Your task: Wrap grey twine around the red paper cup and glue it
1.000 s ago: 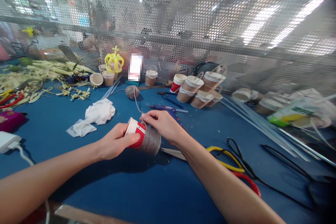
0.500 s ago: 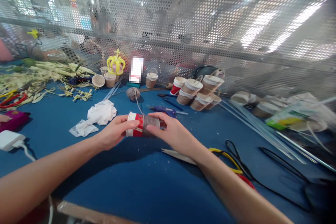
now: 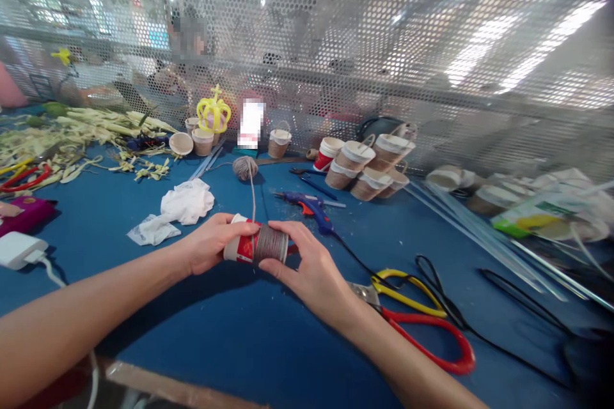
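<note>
A red and white paper cup (image 3: 245, 248) lies on its side in the air above the blue table, part of it wrapped in grey-brown yarn (image 3: 271, 244). My left hand (image 3: 213, 244) is closed round the cup's white end. At the wrapped end, my right hand (image 3: 307, 262) grips with thumb and fingers on the yarn windings. From the cup a strand runs up to a yarn ball (image 3: 245, 168) on the table. Scissors with one yellow and one red handle (image 3: 426, 319) lie partly hidden under my right forearm.
A blue glue gun (image 3: 311, 206) lies beyond my right hand, its cord trailing right. Yarn-wrapped cups (image 3: 355, 156) are stacked behind it. White crumpled cloth (image 3: 188, 201) rests at left, near a white charger (image 3: 22, 252). Clear sticks (image 3: 480, 236) lie at right. A perforated metal screen (image 3: 297, 32) stands behind.
The cup has come slightly nearer and turned, with the yarn strand now drawn straighter from the ball. My right forearm has shifted left and down, uncovering more of the scissors' handles.
</note>
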Action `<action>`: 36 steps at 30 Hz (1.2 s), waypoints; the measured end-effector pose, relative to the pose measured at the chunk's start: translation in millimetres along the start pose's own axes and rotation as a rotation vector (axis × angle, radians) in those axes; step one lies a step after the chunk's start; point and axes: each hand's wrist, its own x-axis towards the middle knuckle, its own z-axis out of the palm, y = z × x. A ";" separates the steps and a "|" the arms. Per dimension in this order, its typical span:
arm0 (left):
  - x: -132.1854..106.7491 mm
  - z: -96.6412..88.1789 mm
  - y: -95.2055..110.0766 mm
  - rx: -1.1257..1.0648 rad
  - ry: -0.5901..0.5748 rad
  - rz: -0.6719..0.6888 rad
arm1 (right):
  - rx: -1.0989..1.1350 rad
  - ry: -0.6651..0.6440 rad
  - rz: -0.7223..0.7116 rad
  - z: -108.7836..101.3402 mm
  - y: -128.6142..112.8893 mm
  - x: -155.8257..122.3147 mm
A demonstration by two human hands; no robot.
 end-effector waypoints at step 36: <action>7.9 -10.7 -1.4 0.357 0.077 0.072 | 0.068 0.043 0.489 -67.4 4.4 4.3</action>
